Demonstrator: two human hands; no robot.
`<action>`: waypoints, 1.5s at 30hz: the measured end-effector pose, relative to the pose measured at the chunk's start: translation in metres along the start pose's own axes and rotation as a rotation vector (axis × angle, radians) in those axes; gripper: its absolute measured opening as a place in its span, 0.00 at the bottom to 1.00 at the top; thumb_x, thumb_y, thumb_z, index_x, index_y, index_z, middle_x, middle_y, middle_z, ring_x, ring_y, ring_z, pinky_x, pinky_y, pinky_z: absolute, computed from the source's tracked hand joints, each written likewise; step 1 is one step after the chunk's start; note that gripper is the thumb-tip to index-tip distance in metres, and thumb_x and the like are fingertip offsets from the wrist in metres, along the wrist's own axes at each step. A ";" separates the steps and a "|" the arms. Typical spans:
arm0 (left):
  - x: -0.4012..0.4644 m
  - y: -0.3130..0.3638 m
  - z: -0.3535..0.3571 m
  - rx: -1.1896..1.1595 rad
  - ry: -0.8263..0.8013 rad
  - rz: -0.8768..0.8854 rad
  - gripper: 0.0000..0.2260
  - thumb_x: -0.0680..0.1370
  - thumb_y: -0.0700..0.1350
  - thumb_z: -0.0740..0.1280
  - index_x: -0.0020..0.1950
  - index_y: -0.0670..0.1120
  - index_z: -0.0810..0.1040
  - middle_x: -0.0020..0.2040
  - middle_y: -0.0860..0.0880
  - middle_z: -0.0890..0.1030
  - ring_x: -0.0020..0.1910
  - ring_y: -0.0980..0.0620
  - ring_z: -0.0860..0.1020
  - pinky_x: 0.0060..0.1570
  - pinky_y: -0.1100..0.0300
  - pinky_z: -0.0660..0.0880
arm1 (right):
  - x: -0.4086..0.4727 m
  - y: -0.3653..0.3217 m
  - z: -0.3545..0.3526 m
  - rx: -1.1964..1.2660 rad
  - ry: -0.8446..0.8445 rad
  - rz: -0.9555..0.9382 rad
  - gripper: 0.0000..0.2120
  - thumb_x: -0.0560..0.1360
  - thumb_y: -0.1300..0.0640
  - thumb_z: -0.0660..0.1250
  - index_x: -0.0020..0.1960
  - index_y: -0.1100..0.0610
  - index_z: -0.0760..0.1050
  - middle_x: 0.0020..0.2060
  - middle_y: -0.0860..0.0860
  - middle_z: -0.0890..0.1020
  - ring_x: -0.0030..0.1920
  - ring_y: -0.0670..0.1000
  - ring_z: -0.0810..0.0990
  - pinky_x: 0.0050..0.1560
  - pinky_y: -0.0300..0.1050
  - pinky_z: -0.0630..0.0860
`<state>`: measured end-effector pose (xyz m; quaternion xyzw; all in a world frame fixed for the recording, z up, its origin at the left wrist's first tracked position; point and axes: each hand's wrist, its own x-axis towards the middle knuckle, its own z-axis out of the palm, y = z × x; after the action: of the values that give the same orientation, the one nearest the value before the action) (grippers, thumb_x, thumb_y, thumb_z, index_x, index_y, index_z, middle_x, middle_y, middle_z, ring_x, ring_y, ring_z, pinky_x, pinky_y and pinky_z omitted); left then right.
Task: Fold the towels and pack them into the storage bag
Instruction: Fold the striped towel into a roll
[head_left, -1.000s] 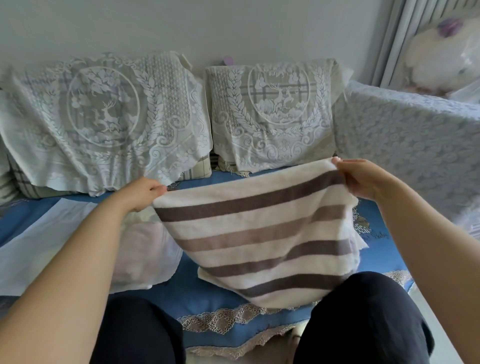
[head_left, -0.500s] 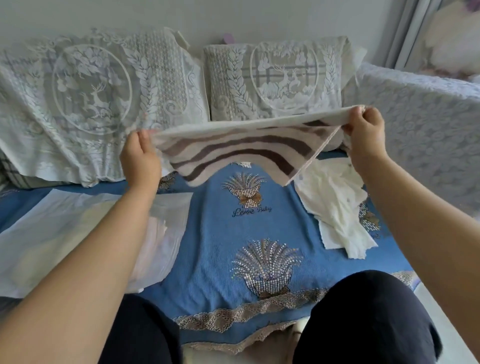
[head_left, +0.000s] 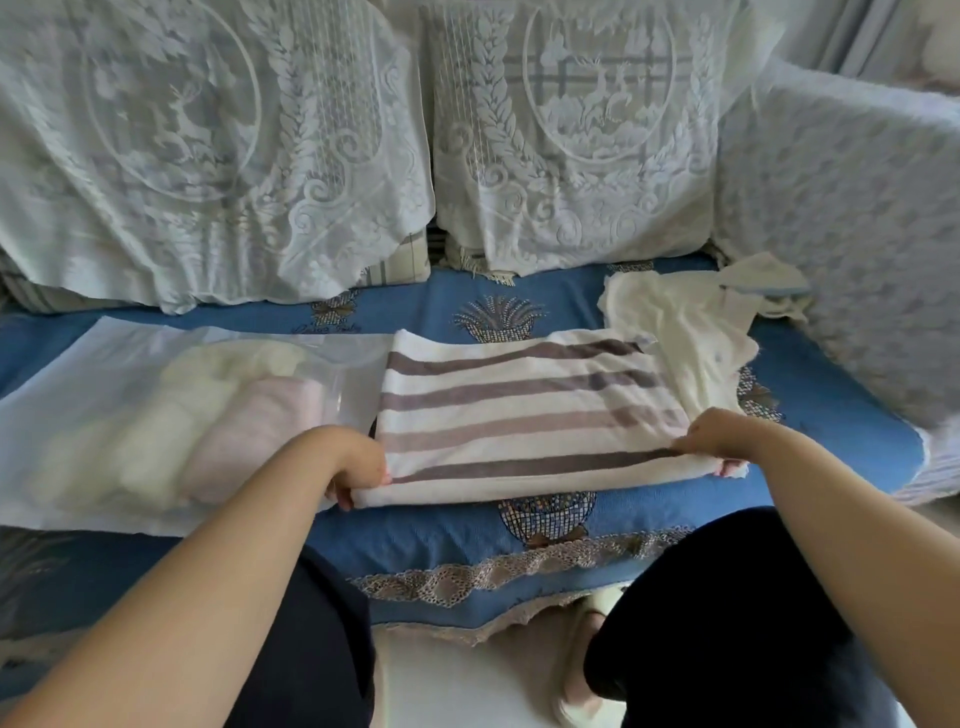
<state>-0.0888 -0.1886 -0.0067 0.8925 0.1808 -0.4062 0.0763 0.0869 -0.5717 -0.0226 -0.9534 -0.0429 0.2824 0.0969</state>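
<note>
- The left hand (head_left: 358, 467) grips the near left corner of the striped towel (head_left: 524, 415); its fingers (head_left: 345, 499) are curled under the folded edge, pinching it against the thumb side.
- The right hand (head_left: 719, 434) grips the near right corner of the same towel, fingers (head_left: 727, 467) curled under the edge with their tips showing just below it.
- The striped towel lies flat on the blue sofa cover (head_left: 831, 415), white with brown and grey bands running left to right, its near edge doubled over between the two hands.
- Its left edge overlaps the open end of the storage bag (head_left: 104, 389), and its far right corner lies over part of a white towel (head_left: 685, 332).
- The storage bag is translucent and lies flat on the sofa seat to the left of the striped towel; inside it are a pinkish folded towel (head_left: 260, 431) and a pale cream towel (head_left: 208, 379), seen only dimly through the plastic.
- The white towel lies crumpled at the right of the seat, and a small cloth with a blue edge (head_left: 763, 280) sits just behind it, near the armrest (head_left: 841, 218).
- Two back cushions under lace covers (head_left: 208, 156) with a deer pattern stand along the back of the sofa.
- A lace trim (head_left: 519, 571) runs along the front edge of the blue cover.
- The person's knees in dark trousers (head_left: 727, 623) are below, and a pale slipper (head_left: 576, 675) shows on the floor between them.
</note>
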 end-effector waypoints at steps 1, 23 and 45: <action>0.001 0.002 0.001 0.021 0.007 -0.016 0.16 0.83 0.49 0.54 0.65 0.41 0.71 0.59 0.42 0.79 0.42 0.50 0.79 0.33 0.63 0.74 | -0.001 0.000 0.001 -0.045 -0.059 0.021 0.16 0.77 0.53 0.63 0.36 0.63 0.72 0.23 0.55 0.75 0.19 0.51 0.70 0.24 0.35 0.66; 0.066 0.062 0.030 0.084 0.504 0.339 0.37 0.73 0.70 0.57 0.76 0.63 0.42 0.78 0.54 0.39 0.77 0.43 0.41 0.71 0.38 0.47 | 0.028 0.013 0.013 0.755 -0.322 0.215 0.18 0.73 0.54 0.71 0.61 0.59 0.75 0.50 0.55 0.82 0.47 0.55 0.78 0.50 0.48 0.74; 0.087 0.075 -0.008 -1.021 0.429 0.234 0.27 0.78 0.60 0.59 0.72 0.47 0.62 0.56 0.48 0.79 0.44 0.52 0.80 0.42 0.56 0.79 | -0.001 -0.176 0.075 -0.034 -0.191 -0.569 0.34 0.73 0.54 0.62 0.76 0.48 0.55 0.66 0.52 0.72 0.61 0.53 0.73 0.52 0.41 0.67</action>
<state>-0.0020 -0.2329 -0.0675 0.8189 0.2658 -0.0656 0.5044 0.0404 -0.3877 -0.0466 -0.8736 -0.3221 0.3317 0.1518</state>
